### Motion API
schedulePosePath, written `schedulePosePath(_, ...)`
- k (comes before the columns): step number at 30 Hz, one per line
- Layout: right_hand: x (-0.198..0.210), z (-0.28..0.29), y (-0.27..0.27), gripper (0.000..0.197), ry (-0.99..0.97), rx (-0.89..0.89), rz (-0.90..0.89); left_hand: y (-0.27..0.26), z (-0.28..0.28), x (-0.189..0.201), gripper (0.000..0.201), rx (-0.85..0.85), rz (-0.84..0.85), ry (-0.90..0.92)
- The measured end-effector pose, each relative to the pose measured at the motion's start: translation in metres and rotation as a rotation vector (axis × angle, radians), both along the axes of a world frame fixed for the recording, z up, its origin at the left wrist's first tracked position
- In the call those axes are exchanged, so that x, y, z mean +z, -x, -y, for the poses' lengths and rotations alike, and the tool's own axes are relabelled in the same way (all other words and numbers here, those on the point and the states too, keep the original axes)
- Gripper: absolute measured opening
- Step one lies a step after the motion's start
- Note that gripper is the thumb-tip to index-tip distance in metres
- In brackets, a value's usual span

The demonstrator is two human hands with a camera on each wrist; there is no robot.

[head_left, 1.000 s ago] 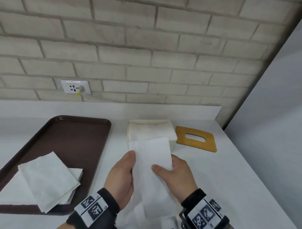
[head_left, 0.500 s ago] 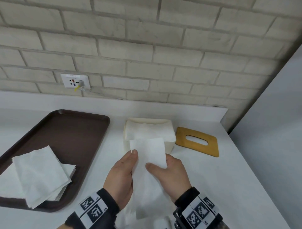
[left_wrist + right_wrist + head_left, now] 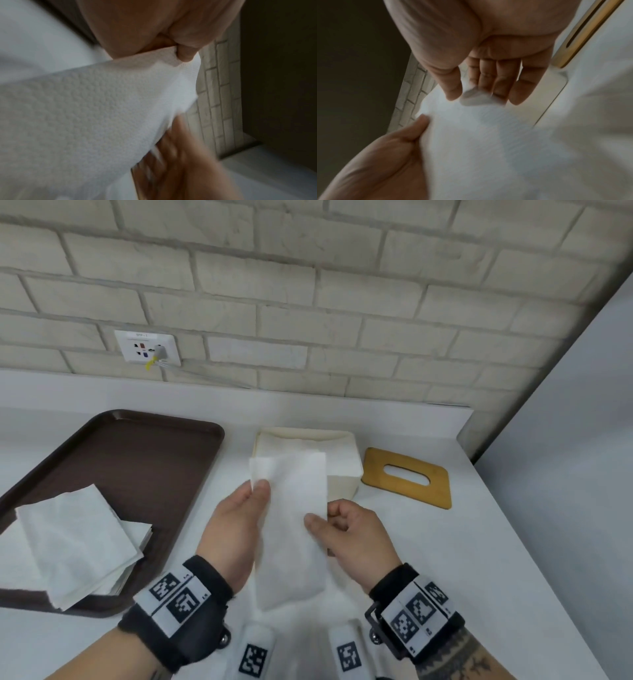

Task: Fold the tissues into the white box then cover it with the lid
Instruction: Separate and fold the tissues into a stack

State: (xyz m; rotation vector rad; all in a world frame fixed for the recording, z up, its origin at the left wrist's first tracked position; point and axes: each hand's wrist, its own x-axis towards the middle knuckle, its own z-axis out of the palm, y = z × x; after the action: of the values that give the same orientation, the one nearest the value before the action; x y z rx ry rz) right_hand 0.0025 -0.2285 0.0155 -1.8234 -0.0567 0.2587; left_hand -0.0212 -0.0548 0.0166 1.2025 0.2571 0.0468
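I hold a long folded white tissue (image 3: pixel 291 529) upright in front of the white box (image 3: pixel 344 484), and its top edge overlaps the box's front. My left hand (image 3: pixel 258 491) pinches the tissue's upper left edge, thumb on top; the left wrist view shows that pinch on the tissue (image 3: pixel 102 108). My right hand (image 3: pixel 322 520) pinches the right edge, fingers curled behind; the right wrist view shows a tissue corner (image 3: pixel 474 98) between thumb and fingers. White tissue lies inside the box. The wooden lid (image 3: pixel 406 477) with its slot lies flat to the right of the box.
A brown tray (image 3: pixel 137 460) sits at the left with a stack of unfolded tissues (image 3: pixel 78 542) at its near end. A brick wall with a socket (image 3: pixel 147 347) runs behind the white counter (image 3: pixel 462 559). A grey wall bounds the right side.
Both hands have carried the tissue a little farther toward the box, so it now overlaps the box's front. My right thumb has slid out to the tissue's right edge.
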Motion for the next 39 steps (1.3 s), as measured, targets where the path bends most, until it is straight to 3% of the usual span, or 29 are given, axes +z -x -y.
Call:
schedulePosePath(3,-0.02,0.031,-0.011,0.008,0.237,-0.088,0.027,-0.008,-0.03,0.007,0.03,0.159,0.058,-0.027)
schedulePosePath(5,-0.036,0.044,-0.01,0.007,0.5,0.0,0.027,-0.01,-0.05,0.011,0.028,0.235,0.094,-0.04)
schedulePosePath(8,-0.057,0.043,0.0,0.035,0.78,0.18,-0.078,-0.009,-0.069,0.009,0.029,0.286,0.116,0.0)
schedulePosePath(10,-0.068,0.035,0.003,0.056,0.938,0.2,-0.088,-0.005,-0.071,0.006,0.028,0.308,0.097,0.03)
schedulePosePath(12,-0.072,0.029,0.001,0.055,1.008,0.163,-0.09,0.0,-0.069,0.002,0.026,0.317,0.074,0.035)
schedulePosePath(18,-0.068,0.038,-0.007,0.026,0.846,0.102,-0.178,0.013,-0.061,-0.011,0.028,0.309,0.011,0.033)
schedulePosePath(23,-0.062,0.05,-0.006,0.057,0.787,0.077,-0.192,0.016,-0.053,-0.012,0.028,0.278,0.015,0.034)
schedulePosePath(26,-0.061,0.05,-0.007,0.066,0.88,0.075,-0.244,0.015,-0.046,-0.012,0.028,0.255,0.024,0.037)
schedulePosePath(32,-0.062,0.046,-0.015,0.051,0.928,0.087,-0.256,0.01,-0.033,-0.016,0.029,0.213,0.012,0.045)
schedulePosePath(36,-0.057,0.053,-0.013,0.018,0.755,0.013,-0.152,0.009,-0.032,-0.015,0.028,0.216,0.017,0.046)
schedulePosePath(39,-0.052,0.063,-0.009,0.014,0.622,-0.072,-0.081,0.008,-0.033,-0.012,0.028,0.217,0.021,0.05)
